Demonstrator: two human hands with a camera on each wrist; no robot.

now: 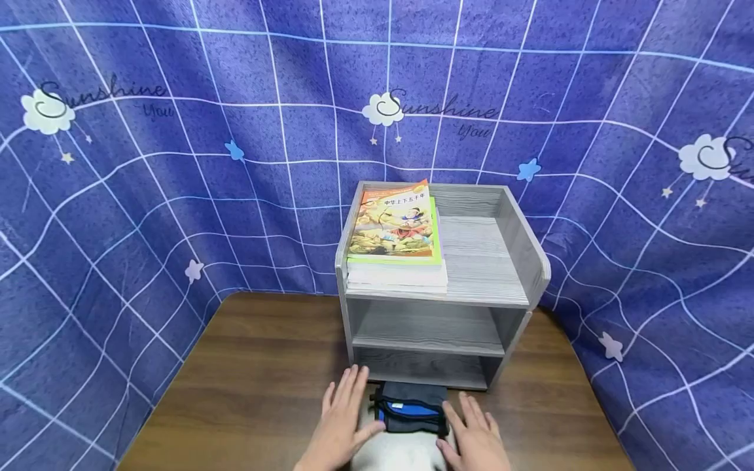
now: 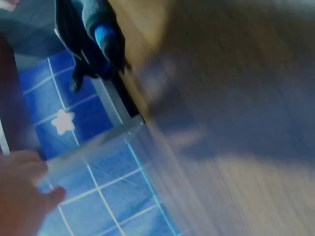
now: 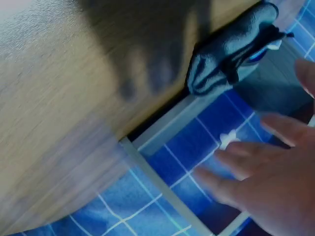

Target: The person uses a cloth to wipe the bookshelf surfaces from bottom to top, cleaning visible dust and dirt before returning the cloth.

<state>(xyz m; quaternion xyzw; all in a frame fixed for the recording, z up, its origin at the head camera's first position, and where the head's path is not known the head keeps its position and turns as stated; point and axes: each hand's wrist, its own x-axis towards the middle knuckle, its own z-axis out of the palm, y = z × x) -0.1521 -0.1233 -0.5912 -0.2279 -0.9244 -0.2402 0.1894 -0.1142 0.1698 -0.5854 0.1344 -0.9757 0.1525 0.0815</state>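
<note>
A black pouch [image 1: 412,409] with a blue inside showing lies on the table, close in front of the grey shelf's lowest level. It looks like a zipped pencil case; in the right wrist view the dark pouch [image 3: 231,54] bulges a little. My left hand [image 1: 338,418] is held on the pouch's left side, fingers straight and pointing forward. On the other side my right hand [image 1: 474,432] has its fingers spread, the fingertips near the pouch's right end. Neither hand grips anything. The left wrist view catches only part of the left hand [image 2: 19,191].
Behind the pouch stands a grey wood-grain shelf unit [image 1: 429,347] with open levels. A stack of books [image 1: 394,229] lies on the left of its top, an orange illustrated cover uppermost. The brown wooden table [image 1: 265,366] is enclosed by a blue patterned curtain [image 1: 283,131].
</note>
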